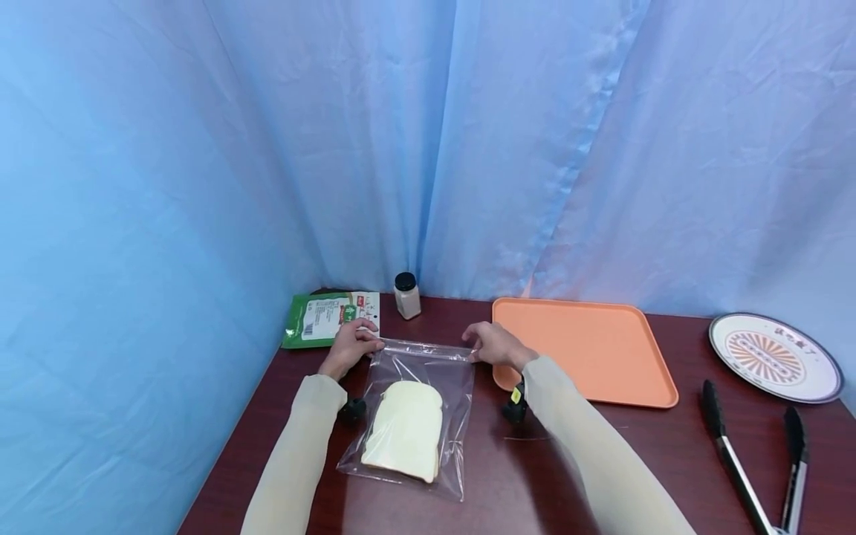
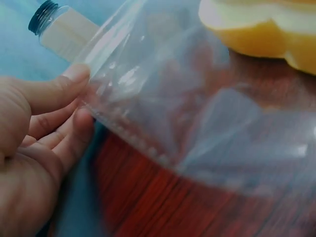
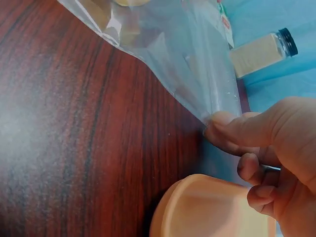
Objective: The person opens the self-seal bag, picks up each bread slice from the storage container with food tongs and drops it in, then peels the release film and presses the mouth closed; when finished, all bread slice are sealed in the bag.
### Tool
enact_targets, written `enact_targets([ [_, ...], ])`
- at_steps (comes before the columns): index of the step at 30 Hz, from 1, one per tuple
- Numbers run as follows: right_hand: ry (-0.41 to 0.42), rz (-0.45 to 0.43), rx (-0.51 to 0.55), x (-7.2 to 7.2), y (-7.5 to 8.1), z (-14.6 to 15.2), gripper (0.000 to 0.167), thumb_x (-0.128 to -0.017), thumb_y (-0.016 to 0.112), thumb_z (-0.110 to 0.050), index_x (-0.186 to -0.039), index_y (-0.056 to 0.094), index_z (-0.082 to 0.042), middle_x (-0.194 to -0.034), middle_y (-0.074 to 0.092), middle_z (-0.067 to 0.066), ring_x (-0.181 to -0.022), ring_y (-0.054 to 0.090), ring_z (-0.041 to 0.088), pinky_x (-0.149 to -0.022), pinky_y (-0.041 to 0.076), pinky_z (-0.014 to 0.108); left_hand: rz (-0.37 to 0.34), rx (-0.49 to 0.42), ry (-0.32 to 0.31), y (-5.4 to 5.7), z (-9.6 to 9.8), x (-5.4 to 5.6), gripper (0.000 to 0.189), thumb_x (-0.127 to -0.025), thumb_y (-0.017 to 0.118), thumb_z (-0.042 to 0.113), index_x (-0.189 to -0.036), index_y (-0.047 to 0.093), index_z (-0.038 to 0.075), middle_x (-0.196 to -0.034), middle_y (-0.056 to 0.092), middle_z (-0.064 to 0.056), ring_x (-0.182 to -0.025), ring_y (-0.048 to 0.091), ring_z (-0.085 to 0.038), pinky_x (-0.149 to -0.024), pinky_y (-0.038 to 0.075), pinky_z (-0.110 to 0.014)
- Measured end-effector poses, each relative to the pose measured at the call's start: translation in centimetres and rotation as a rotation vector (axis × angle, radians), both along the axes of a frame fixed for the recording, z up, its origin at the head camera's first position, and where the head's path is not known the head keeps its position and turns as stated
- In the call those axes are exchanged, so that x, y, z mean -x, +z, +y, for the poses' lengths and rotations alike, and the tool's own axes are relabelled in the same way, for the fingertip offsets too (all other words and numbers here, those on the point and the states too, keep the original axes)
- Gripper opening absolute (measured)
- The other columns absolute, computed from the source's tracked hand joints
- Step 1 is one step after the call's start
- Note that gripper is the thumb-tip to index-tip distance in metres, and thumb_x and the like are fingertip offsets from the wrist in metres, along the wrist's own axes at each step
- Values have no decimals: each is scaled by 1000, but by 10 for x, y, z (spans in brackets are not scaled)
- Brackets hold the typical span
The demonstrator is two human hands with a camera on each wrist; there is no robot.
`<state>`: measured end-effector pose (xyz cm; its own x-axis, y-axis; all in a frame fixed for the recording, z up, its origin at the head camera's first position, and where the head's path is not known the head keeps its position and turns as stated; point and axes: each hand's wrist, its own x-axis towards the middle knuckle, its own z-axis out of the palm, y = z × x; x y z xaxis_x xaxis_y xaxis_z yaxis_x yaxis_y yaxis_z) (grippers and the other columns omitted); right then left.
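A clear plastic zip bag lies on the table with slices of bread inside it. My left hand pinches the bag's far left corner between thumb and fingers. At the far right corner, my right hand pinches the bag's edge between thumb and forefinger. The top strip of the bag stretches between both hands. In the left wrist view the bread shows its yellow-brown crust through the film. The right wrist view shows the bag's edge running to the pinching fingertips.
Behind the left hand lies a green and white food packet. A jar with a black lid stands by the curtain. An orange tray sits close to the right hand. Farther right are a patterned plate and black-tipped tongs.
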<state>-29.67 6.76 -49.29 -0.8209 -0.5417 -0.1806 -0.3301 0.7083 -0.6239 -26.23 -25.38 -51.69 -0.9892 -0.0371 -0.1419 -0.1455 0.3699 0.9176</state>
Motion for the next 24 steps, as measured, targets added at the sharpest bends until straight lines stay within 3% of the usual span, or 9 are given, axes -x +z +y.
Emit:
enact_targets([
  [7, -22, 18, 57, 2, 5, 18, 46, -88, 73, -5, -130, 58, 4, -97, 75, 13, -90, 72, 23, -77, 58, 33, -73, -6, -20, 6, -9, 2, 32, -92, 69, 6, -120, 57, -4, -93, 76, -20, -71, 71, -15, -70, 61, -32],
  [11, -48, 46, 87, -2, 17, 40, 45, -92, 70, -10, -133, 57, 3, -108, 73, 18, -97, 71, 29, -73, 59, 35, -31, 66, 7, 14, -17, 1, 32, -93, 68, 8, -120, 58, -5, -98, 74, -24, -78, 73, -25, -72, 61, -36],
  [15, -96, 98, 67, -13, 34, 69, 43, -95, 67, -15, -134, 56, 0, -113, 72, 18, -101, 70, 31, -76, 58, 38, 57, 190, 20, 34, -26, -3, 31, -94, 66, 10, -120, 59, -5, -107, 70, -27, -90, 70, -36, -75, 59, -41],
  [19, -164, 157, 35, -35, 50, 99, 40, -96, 66, -18, -133, 58, -4, -113, 71, 17, -99, 69, 29, -75, 58, 38, 176, 337, 24, 61, -33, -19, 27, -96, 64, 12, -119, 60, -3, -114, 66, -25, -102, 67, -39, -85, 56, -47],
  [24, -232, 287, 9, -73, 59, 140, 40, -97, 66, -23, -132, 59, -5, -113, 72, 17, -91, 68, 22, -69, 54, 32, 291, 516, 20, 87, -27, -54, 29, -98, 62, 17, -121, 62, -2, -118, 67, -25, -107, 65, -41, -91, 52, -53],
])
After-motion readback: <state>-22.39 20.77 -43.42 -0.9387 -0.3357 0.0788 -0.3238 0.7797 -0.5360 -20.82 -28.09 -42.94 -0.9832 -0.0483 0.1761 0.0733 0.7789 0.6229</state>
